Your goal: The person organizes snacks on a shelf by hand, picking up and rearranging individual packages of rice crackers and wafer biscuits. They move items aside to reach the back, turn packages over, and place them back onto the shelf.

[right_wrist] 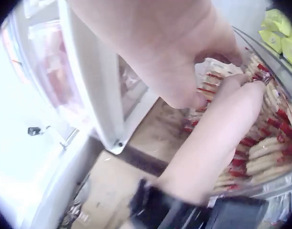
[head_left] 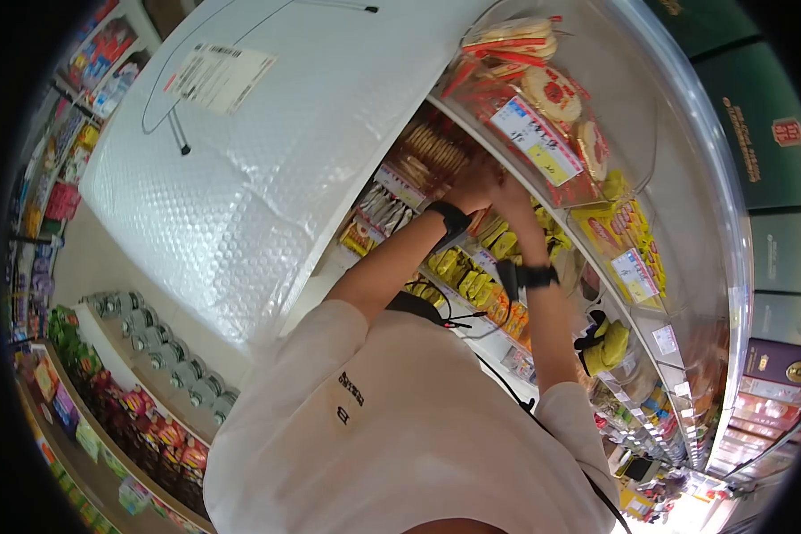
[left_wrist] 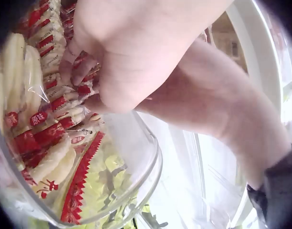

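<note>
left hand point(head_left: 469, 189) is beside right hand point(head_left: 513, 194), fingers point(right_wrist: 230, 50) apparently curled.

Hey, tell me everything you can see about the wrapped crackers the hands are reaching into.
The wrapped crackers look pale, flat and rounded, in clear, shiny wrappers with red bands and some red printed labels. Many stand on edge, packed in rows inside a clear, curved-rimmed container. Fingers of the left hand and right hand reach down among them; whether either grips a pack isn't clear. The hands hide some crackers.
</note>
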Action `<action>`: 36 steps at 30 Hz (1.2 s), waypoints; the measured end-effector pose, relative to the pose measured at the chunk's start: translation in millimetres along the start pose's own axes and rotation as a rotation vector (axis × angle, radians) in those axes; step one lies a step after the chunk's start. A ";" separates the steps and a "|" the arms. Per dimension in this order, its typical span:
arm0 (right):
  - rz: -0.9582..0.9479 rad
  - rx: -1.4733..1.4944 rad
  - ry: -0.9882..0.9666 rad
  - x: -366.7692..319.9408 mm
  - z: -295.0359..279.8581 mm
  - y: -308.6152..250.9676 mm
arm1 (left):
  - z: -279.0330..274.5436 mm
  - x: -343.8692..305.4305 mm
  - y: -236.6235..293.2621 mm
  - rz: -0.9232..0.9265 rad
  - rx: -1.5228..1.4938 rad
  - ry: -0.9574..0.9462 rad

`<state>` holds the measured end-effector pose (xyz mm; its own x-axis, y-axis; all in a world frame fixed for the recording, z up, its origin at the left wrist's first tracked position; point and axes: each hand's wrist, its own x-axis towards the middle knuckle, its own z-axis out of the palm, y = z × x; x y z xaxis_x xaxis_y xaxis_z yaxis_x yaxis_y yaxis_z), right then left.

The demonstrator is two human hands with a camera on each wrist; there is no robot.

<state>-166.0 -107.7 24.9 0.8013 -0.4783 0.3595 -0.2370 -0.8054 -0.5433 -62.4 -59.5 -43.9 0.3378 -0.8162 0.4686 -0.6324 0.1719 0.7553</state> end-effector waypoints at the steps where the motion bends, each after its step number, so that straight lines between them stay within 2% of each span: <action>1: 0.082 0.048 -0.041 -13.8 -15.7 -41.1 | -3.7 -1.7 2.8 -0.018 0.100 -0.070; 2: 0.163 0.097 -0.085 -27.6 -34.2 -82.1 | -5.4 -0.7 4.0 -0.034 0.167 -0.121; 4: 0.161 0.200 -0.248 -50.6 -64.7 -138.6 | -8.7 1.5 6.7 -0.058 0.269 -0.215; 6: 0.144 0.125 -0.367 -66.5 -97.1 -194.0 | -12.6 1.0 8.1 -0.078 0.347 -0.302; 8: 0.163 0.408 -0.550 -62.1 -134.3 -233.5 | -23.0 -1.4 19.3 -0.077 0.350 -0.271; 11: 0.168 0.455 -0.284 -49.9 -181.7 -280.7 | -31.0 0.3 28.6 -0.094 0.288 -0.263; 14: -0.127 -0.064 0.103 -21.6 -187.8 -274.5 | -40.0 0.7 39.6 -0.112 0.268 -0.287; 15: -0.167 -0.246 0.154 -13.5 -189.2 -272.9 | -45.0 1.5 44.7 -0.239 0.206 -0.357; 18: -0.245 -0.618 0.270 6.6 -188.8 -262.9 | -21.6 -0.2 15.0 -0.132 0.239 -0.326; 20: -0.239 -0.641 0.327 12.5 -182.3 -249.4 | -17.9 -0.1 8.3 -0.110 0.267 -0.334; 23: -0.091 -0.605 0.174 11.3 -181.4 -246.8 | -19.1 3.4 11.7 -0.116 0.277 -0.340; 26: -0.057 -0.530 0.178 10.8 -181.5 -242.3 | -18.6 3.5 10.0 -0.068 0.240 -0.260; 29: -0.200 -0.419 0.445 6.4 -180.5 -237.4 | -29.5 -0.1 21.1 -0.020 0.244 -0.232; 32: -0.218 -0.334 0.590 -14.4 -178.5 -249.2 | -33.0 -0.6 25.3 -0.005 0.244 -0.230; 33: -0.228 -0.253 0.570 -26.2 -178.5 -248.8 | -31.9 0.6 24.3 -0.004 0.238 -0.225; 36: -0.269 -0.099 0.512 -62.0 -178.6 -235.8 | -7.5 3.3 -4.8 0.155 0.172 -0.071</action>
<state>-257.9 49.3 266.3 0.4788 -0.3408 0.8091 -0.1316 -0.9390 -0.3176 -53.1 -58.9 -42.5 0.1815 -0.8253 0.5347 -0.7842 0.2066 0.5851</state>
